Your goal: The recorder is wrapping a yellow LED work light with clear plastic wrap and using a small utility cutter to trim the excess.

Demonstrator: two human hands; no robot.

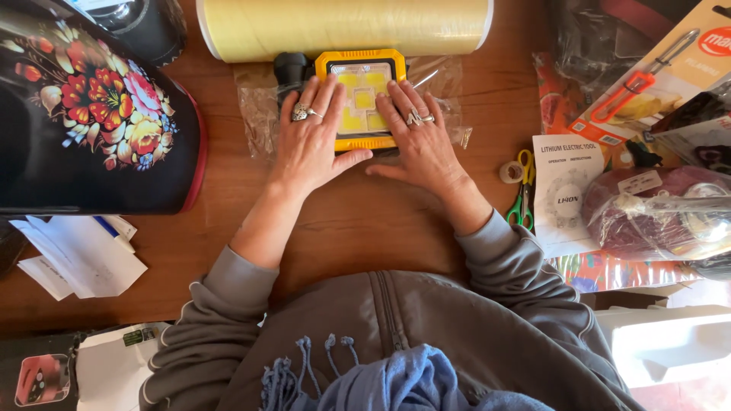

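- Left hand (308, 144) flat, palm down, fingers spread over the left edge of a yellow-framed work light (361, 99); rings on two fingers; not clamped on anything, only pressing.
- Right hand (419, 141) likewise open and flat, fingers lying on the right part of the light's pale yellow panel, ring on one finger.
- Thumbs pointing toward each other just below the light's lower edge, close but not touching.
- Work light lying face up at the far middle of the wooden tabletop (358, 221), on top of a crumpled clear plastic bag (263, 106); a black part at its upper left corner.
- Large roll of yellowish film (343, 27) just beyond the light, lying crosswise.
- Black tray painted with red and yellow flowers (91, 114) at far left, well apart from the hands.
- White papers (76, 259) with a blue-tipped pen near the left edge.
- Green-and-yellow scissors (522, 190) and a small roll of tape (511, 172) to the right of the right wrist.
- White instruction leaflet (563, 190) just beside the scissors; a plastic-wrapped dark red bundle (655, 213) further right.
- Carded peeler with an orange handle (647, 76) at upper right.
- Grey sleeves and a blue fringed scarf (396, 377) at the bottom.
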